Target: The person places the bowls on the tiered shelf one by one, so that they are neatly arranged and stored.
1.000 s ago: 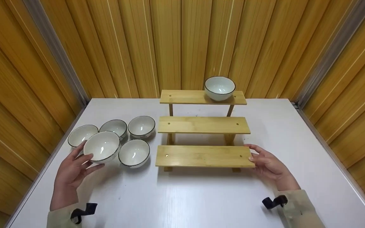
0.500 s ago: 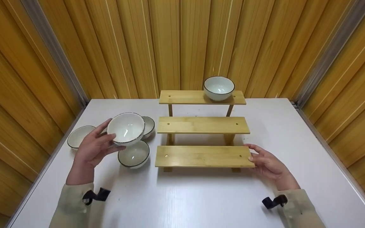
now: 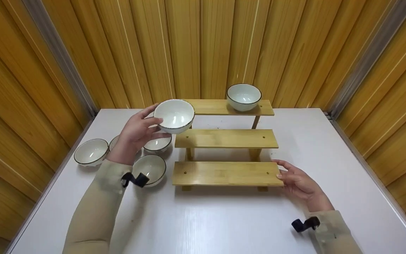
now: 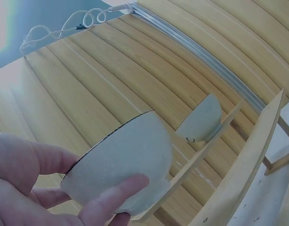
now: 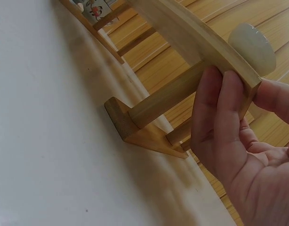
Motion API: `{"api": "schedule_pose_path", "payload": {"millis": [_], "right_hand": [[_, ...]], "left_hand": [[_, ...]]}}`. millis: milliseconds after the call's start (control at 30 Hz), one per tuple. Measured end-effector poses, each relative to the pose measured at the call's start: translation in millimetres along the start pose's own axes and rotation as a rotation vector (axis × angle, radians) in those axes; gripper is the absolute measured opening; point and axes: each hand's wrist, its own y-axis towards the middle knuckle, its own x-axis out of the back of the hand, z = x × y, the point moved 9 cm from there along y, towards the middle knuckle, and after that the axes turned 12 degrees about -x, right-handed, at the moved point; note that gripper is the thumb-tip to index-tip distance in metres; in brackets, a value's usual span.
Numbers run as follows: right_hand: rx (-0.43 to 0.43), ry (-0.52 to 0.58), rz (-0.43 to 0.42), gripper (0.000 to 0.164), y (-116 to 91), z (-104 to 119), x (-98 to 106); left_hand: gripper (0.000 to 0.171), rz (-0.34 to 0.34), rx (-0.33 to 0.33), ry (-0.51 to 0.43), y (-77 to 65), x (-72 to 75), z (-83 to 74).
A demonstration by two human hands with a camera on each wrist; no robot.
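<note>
Over the last second our left hand (image 3: pixel 137 128) has carried the bowl (image 3: pixel 174 114) it pinches from the other bowls (image 3: pixel 91 151) left of the rack (image 3: pixel 226 138) up to the top board's (image 3: pixel 211 107) left end, so we judge the carry nearly done, though we cannot tell whether they touch. Its mouth faces roughly upward and, being round, it has no long axis, while the rack runs left to right. Our right hand (image 3: pixel 300 183) holds the lowest board's (image 3: pixel 226 173) right end between thumb and fingers.
</note>
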Motion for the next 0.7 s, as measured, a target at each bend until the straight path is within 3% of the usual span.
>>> {"api": "schedule_pose_path", "payload": {"millis": [200, 433, 700], "right_hand": [[-0.008, 0.009, -0.006, 0.05, -1, -1, 0], [-0.022, 0.002, -0.042, 0.05, -1, -1, 2], [-0.007, -0.009, -0.015, 0.05, -4, -1, 1]], "left_hand": [[0.069, -0.02, 0.013, -0.042, 33.0, -31.6, 5.7], [0.066, -0.09, 0.01, -0.05, 61.5, -53.0, 12.7], [0.069, -0.118, -0.023, -0.089, 91.1, -76.8, 22.3]]}}
